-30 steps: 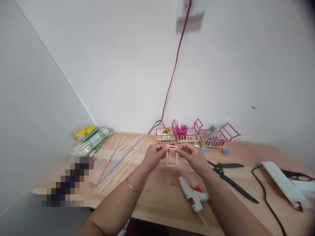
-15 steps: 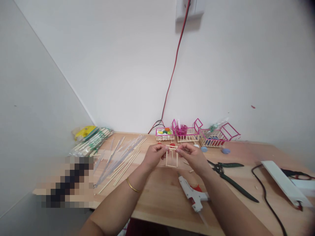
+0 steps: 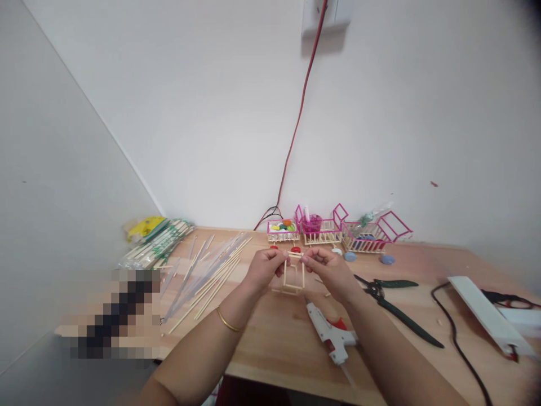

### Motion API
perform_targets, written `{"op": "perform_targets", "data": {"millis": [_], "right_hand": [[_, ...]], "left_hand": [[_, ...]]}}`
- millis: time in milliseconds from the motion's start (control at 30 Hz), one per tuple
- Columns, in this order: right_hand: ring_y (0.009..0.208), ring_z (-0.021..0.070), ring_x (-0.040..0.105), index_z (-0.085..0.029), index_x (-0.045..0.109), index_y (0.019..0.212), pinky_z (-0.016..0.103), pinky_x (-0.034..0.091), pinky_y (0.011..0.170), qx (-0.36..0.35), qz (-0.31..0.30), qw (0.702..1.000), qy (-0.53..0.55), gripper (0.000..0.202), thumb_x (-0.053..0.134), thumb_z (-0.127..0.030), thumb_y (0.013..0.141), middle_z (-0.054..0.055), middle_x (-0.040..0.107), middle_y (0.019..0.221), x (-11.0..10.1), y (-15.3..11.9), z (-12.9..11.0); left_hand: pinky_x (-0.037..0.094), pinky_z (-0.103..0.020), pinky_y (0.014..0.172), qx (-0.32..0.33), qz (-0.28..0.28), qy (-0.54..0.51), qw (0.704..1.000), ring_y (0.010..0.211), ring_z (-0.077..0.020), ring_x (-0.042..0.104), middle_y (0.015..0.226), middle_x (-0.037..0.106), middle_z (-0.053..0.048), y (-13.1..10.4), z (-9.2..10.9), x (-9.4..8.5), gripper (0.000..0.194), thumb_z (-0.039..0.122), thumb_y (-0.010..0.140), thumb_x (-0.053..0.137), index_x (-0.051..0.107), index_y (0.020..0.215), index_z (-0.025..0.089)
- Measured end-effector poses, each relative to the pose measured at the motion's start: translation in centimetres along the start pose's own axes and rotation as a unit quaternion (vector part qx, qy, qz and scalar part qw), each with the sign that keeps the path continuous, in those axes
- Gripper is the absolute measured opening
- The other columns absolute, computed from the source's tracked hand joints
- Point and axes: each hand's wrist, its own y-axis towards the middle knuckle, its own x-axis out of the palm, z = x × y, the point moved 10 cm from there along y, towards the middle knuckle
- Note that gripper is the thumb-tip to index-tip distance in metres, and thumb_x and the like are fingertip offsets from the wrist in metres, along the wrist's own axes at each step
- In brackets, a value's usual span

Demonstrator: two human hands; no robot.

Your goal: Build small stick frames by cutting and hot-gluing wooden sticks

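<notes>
Between my hands is a small frame of thin wooden sticks (image 3: 303,276), held above the table. My left hand (image 3: 267,267) pinches its upper left corner with thumb and fingers. At the upper right corner, my right hand (image 3: 326,266) has a matching pinch. The frame's lower part hangs free and looks box-like, with a second stick rectangle showing behind the front one. A white glue gun (image 3: 332,332) with a red trigger lies on the table just below, near my right forearm. Green-handled pruning shears (image 3: 397,310) rest to the right of that forearm.
Loose wooden sticks (image 3: 217,282) and clear glue sticks (image 3: 186,287) lie to the left, before a bag of skewers (image 3: 163,242). Along the wall stand small stick carts with pink rims (image 3: 323,231). A white power strip (image 3: 488,313) and black cable (image 3: 454,332) lie right.
The stick frame has tilted between my fingers, so more of its rear and lower sticks show. Both hands keep almost the same place and grip.
</notes>
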Motion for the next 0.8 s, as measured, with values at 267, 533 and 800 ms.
{"op": "perform_targets", "data": {"millis": [267,533,800], "right_hand": [[0.058,0.0097,0.047,-0.018,0.058,0.075,0.023,0.038,0.056,0.044,-0.025,0.995,0.084,0.03,0.066,-0.046,0.07,-0.003,0.053,0.062,0.8,-0.1,0.9],[0.059,0.0096,0.046,-0.017,0.058,0.077,0.023,0.037,0.058,0.042,-0.032,0.995,0.087,0.028,0.061,-0.045,0.076,-0.002,0.053,0.063,1.0,0.0,1.5],[0.056,0.0098,0.046,-0.018,0.056,0.074,0.023,0.036,0.056,0.045,-0.012,0.993,0.106,0.031,0.066,-0.046,0.07,-0.003,0.053,0.059,1.0,0.2,2.0]], "left_hand": [[0.026,-0.018,0.043,-0.035,0.013,-0.018,0.999,0.04,-0.0044,0.037,0.046,0.046,0.003,0.2,-0.9,-0.4,0.033,0.043,0.067,0.064,0.059,0.058,0.011],[0.026,-0.019,0.041,-0.049,0.016,-0.009,0.999,0.038,-0.0042,0.037,0.046,0.047,0.002,0.3,-1.2,-0.7,0.032,0.041,0.066,0.063,0.058,0.058,0.011],[0.026,-0.018,0.041,-0.051,0.019,-0.005,0.998,0.038,-0.0045,0.037,0.044,0.045,0.003,0.5,-1.6,-0.8,0.03,0.039,0.068,0.062,0.056,0.057,0.011]]}}
